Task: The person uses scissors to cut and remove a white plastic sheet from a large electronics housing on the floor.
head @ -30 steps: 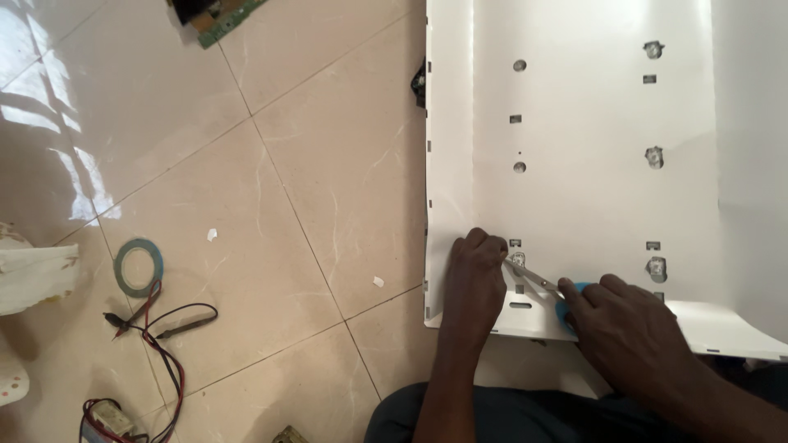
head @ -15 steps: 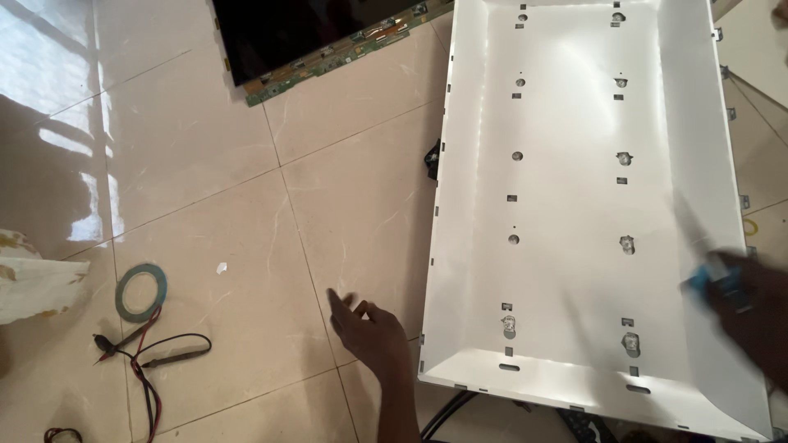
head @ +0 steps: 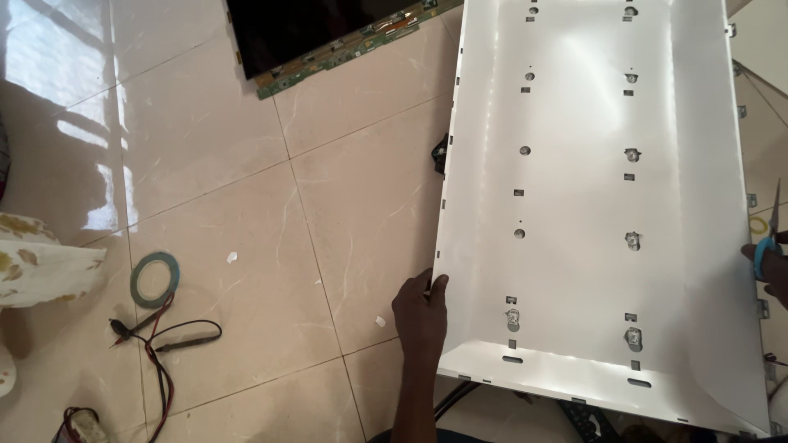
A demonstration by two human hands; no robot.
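Note:
A large white metal back panel of a flat screen lies on the tiled floor, with rows of small mounts and slots. My left hand grips the panel's left edge near its bottom corner. At the frame's right edge, my right hand is only partly visible and holds blue-handled scissors with the blades pointing up. Much of that hand is cut off by the frame.
A dark display panel with a green circuit strip lies at the top. A roll of teal tape and red and black probe leads lie on the floor at left. A patterned cloth is at the far left.
My left hand moved from the floor onto the panel's left edge. My right hand with the scissors left the panel's bottom and shifted to the far right. The view rose to show more panel.

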